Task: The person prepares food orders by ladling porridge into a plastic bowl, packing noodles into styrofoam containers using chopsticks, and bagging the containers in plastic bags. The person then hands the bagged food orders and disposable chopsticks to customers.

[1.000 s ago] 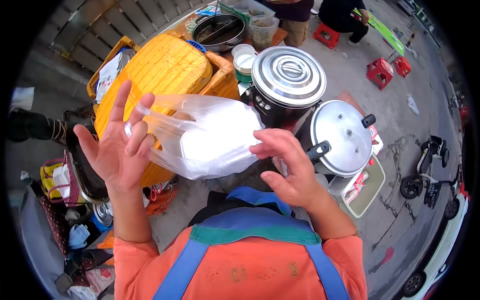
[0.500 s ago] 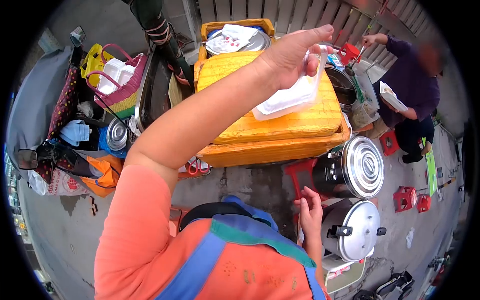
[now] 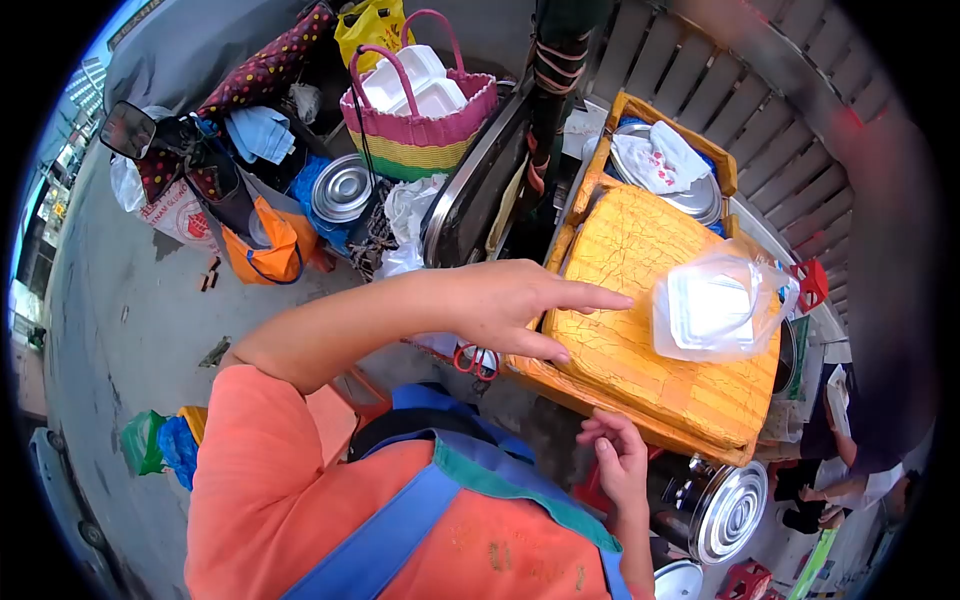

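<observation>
The fingers (image 3: 592, 297) of the left hand (image 3: 505, 303) are released and spread in the head view, with nothing between them. The right hand (image 3: 618, 455) has loosely bent fingers (also bare, as far as this angle shows), just beside the near edge of the yellow chest (image 3: 618, 245). The white box (image 3: 708, 306) sits in its clear bag (image 3: 762, 325) on the chest's lid, just beyond the left fingertips and apart from them.

To handle it well, I would draw the fingers back without brushing the thin film, since a snag could tip the box. For any lift, taking the gathered film with one hand and steadying the base with the other should keep it level; the creased lid probably gives uneven footing.

Counted in the same view: one bag and one box ahead of the left fingers; one chest beneath them; one white cloth (image 3: 662, 158) farther off past the chest; one pair of red handles (image 3: 476, 362), near and below the left thumb; one woven basket (image 3: 432, 135) beyond the left wrist, showing at least two foam containers (image 3: 436, 100); and one lidded dark pot (image 3: 732, 515) near the right fingers.
</observation>
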`<control>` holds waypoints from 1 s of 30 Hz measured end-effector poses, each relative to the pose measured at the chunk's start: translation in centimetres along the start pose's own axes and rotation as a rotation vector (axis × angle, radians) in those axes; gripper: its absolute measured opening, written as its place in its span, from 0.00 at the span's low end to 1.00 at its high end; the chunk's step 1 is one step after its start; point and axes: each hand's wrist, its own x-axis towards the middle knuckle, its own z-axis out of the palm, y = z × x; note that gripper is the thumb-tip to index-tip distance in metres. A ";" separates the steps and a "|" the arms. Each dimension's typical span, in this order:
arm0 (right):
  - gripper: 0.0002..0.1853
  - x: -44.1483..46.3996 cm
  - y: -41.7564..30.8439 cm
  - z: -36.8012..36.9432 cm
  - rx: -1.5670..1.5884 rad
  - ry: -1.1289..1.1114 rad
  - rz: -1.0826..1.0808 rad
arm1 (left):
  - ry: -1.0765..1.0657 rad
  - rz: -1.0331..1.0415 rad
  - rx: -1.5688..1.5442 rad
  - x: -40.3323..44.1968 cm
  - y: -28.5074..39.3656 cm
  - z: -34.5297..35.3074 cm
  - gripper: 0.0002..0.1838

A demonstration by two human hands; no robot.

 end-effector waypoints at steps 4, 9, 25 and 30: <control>0.19 8.4 -6.6 5.3 -0.318 -0.297 -0.427 | 0.344 -0.129 0.051 -11.1 -9.5 -5.3 0.22; 0.20 27.0 -15.9 18.2 -0.772 -0.294 -0.740 | 1.186 -0.195 -0.410 -20.3 -20.4 -16.5 0.10; 0.21 60.8 -10.4 28.6 -0.640 0.159 -0.920 | 0.830 -0.365 -0.259 -25.6 -43.7 -29.9 0.07; 0.14 62.0 -10.3 27.3 -0.457 0.313 -0.888 | 0.007 -0.053 0.187 -12.3 -47.3 -30.7 0.13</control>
